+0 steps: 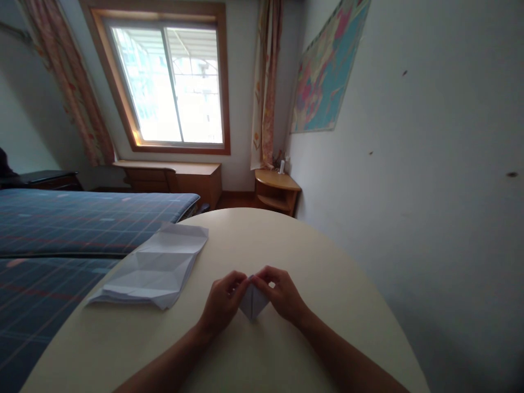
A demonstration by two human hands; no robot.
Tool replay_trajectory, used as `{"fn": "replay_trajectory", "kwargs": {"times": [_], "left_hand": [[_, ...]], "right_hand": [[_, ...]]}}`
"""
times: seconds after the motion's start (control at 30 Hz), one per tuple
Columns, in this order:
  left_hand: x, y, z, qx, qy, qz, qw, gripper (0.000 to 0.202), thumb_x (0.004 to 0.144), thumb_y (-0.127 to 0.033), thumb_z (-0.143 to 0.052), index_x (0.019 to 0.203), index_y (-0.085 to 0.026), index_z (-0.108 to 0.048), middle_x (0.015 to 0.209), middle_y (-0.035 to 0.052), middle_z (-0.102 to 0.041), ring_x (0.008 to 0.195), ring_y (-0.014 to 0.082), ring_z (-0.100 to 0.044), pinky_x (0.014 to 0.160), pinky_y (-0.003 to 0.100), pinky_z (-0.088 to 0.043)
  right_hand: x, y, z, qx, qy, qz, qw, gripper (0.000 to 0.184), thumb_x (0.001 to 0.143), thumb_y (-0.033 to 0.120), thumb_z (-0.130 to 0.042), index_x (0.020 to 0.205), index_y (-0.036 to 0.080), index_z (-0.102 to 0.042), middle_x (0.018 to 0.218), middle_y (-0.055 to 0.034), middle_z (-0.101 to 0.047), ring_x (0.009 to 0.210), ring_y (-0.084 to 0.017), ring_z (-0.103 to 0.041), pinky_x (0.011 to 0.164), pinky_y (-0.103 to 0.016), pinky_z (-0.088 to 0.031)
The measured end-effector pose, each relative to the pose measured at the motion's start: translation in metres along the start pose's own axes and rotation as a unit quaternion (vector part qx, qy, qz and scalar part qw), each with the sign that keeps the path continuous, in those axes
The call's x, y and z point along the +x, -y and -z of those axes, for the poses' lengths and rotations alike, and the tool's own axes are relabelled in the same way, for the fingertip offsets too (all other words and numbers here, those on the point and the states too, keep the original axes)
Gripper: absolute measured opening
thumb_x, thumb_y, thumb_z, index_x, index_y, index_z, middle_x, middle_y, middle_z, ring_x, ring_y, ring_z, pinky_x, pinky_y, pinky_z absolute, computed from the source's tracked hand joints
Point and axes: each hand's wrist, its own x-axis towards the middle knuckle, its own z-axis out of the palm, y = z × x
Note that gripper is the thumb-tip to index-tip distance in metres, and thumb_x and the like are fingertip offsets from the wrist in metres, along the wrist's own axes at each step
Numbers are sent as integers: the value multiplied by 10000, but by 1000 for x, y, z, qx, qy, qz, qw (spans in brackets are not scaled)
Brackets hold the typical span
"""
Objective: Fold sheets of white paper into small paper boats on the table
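Observation:
A small piece of folded white paper is held between my hands near the middle of the round table, its lower corner pointing toward me. A crease or slit runs down its centre. My left hand pinches the top of the paper from the left, thumb against fingers. From the right, my right hand grips the same top edge, its thumb close to the left one. The fingertips partly cover the upper part of the paper.
A stack of creased white sheets lies on the cream round table, at its left. Beyond the left edge is a blue plaid mattress. A wall rises on the right. A wooden corner shelf stands behind.

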Motion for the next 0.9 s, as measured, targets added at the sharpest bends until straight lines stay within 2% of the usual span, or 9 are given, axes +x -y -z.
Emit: {"fn": "replay_trajectory", "kwargs": {"times": [0.2,0.27,0.43,0.63,0.9], "left_hand": [[1,5,-1,-18,-32,16,999,266,894,-416,-575,792,-176,-627,653,-10,-642,571,128,-573,518,212,-422],[2,5,-1,-38,-56,29,997,274,894,-430,-574,804,-176,-623,685,5,-664,607,143,-603,541,224,-449],[8,7,4,-122,-122,34,984,268,912,-441,-547,915,-177,-597,919,72,-726,813,187,-675,710,291,-532],[16,19,10,-118,-207,39,970,291,924,-472,-510,934,-183,-541,961,81,-704,792,176,-655,695,308,-547],[21,29,14,-163,-255,91,949,324,884,-513,-520,982,-209,-460,822,12,-650,736,179,-686,654,346,-594]], "right_hand": [[3,-4,1,32,-33,-27,999,306,819,477,-690,790,178,-747,700,-21,-684,634,-138,-564,591,-248,-422],[4,-5,1,59,-45,-36,997,299,807,475,-703,807,181,-755,717,-27,-700,629,-138,-573,580,-247,-425],[10,-12,6,132,-97,-43,986,283,751,463,-751,816,189,-759,813,-54,-743,683,-161,-629,618,-266,-487],[17,-21,20,135,-158,-39,977,326,707,485,-774,841,189,-752,805,-56,-747,700,-179,-661,665,-309,-543],[21,-29,27,155,-176,-46,971,393,715,535,-756,872,183,-677,884,-74,-752,775,-202,-702,651,-307,-556]]}}
